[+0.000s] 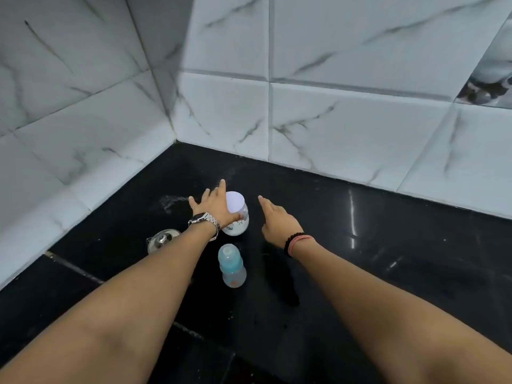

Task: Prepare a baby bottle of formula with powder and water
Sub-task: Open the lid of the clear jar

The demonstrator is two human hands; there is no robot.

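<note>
Steel links of a wristwatch (203,219) caught the light just behind the left hand (214,202), whose fingers (221,187) were spread wide and straight over the left side of a clear jar (236,214), the thumb pressed against its wall; whether the palm truly bore on the jar I could not tell. The jar stood upright on the black tabletop (388,245), a white lid on top and white powder visible in its lower part. To its right, apart from it, the right hand (278,220) hovered with the fingers (263,202) held fairly straight and close together, holding nothing; a dark bead bracelet and a pink band (296,243) circled that wrist. Nearer me, between the two forearms, the baby bottle (232,268) stood upright with its pale blue cap on, well short of the jar; its body looked clear with a small orange mark. Left of the left forearm, partly hidden by it, lay a glass lid with a metal knob (163,239); what it covered I could not make out. Marble-patterned white tiles (346,120) met at the corner behind, and a faint pale smear (171,202) marked the tabletop left of the hand.
</note>
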